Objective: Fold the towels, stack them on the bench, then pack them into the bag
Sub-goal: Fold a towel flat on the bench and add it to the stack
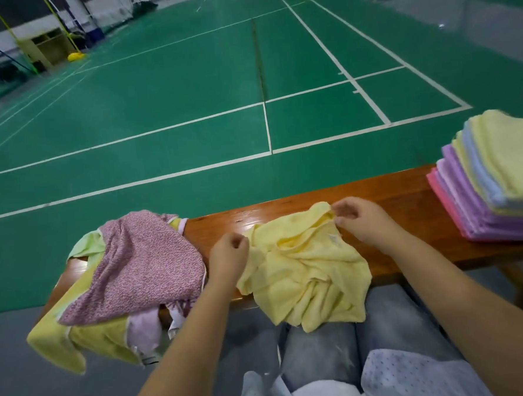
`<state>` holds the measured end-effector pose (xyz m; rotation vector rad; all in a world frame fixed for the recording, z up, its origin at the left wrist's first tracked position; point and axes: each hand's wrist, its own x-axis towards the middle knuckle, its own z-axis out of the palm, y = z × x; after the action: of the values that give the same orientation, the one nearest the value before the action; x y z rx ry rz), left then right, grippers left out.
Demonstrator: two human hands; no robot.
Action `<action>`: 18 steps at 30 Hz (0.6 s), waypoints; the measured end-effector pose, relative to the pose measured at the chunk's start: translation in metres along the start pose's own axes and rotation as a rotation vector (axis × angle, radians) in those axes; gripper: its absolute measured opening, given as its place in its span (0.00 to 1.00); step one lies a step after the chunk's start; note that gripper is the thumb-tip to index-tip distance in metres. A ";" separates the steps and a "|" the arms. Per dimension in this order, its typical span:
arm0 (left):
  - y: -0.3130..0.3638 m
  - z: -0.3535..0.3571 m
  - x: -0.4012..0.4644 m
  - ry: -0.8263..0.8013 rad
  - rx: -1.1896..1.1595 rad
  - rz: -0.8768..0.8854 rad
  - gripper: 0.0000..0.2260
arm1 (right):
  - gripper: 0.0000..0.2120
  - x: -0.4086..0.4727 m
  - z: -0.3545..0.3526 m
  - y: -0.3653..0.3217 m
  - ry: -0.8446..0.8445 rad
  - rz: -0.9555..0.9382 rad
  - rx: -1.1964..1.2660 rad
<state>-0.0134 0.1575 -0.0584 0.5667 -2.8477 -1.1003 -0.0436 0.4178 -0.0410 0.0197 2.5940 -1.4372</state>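
Crumpled yellow towel (304, 271) is pinched at two edges on the wooden bench (401, 195).

Its left edge is gripped by the left hand (228, 256), its far edge by the right hand (361, 222); its near edge overhangs the bench. Bare bench lies beyond both hands. Unfolded towels (129, 267) are heaped left of them, the folded stack (498, 180) well right.

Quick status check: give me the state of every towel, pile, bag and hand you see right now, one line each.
Crumpled pale yellow towel: unfolded, draped over the bench edge.
Left hand: fingers pinch the yellow towel's left edge.
Right hand: fingers pinch its top edge.
Stack of folded pastel towels: folded, piled at the bench's right end.
Pink patterned fabric bag: slumped, with unfolded towels in and under it.
Glossy wooden bench: bears all of these.
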 end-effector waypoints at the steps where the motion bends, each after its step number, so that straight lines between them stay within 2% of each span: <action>1: -0.004 -0.003 0.007 0.023 0.080 -0.003 0.12 | 0.16 0.000 -0.002 0.007 0.060 0.054 -0.080; 3: -0.010 -0.001 0.016 -0.077 0.214 -0.025 0.20 | 0.20 -0.003 0.000 0.017 0.044 0.098 -0.212; 5: -0.012 0.007 0.018 -0.158 0.320 -0.007 0.26 | 0.22 -0.009 0.009 0.017 -0.015 0.061 -0.272; 8: -0.014 0.016 0.013 -0.140 0.370 0.068 0.30 | 0.24 -0.011 0.031 0.010 -0.054 0.008 -0.312; 11: -0.018 0.018 0.006 -0.112 0.379 0.124 0.23 | 0.21 -0.005 0.045 0.006 -0.084 0.057 -0.308; 14: -0.027 0.013 0.007 -0.039 0.301 0.127 0.14 | 0.20 0.001 0.045 0.006 -0.028 0.136 -0.245; 18: -0.023 -0.001 0.008 0.051 0.024 0.060 0.13 | 0.31 0.005 0.022 0.005 -0.067 0.360 0.188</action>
<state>-0.0134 0.1384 -0.0731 0.4994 -2.8176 -1.0286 -0.0452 0.4020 -0.0574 0.4320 2.2456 -1.5047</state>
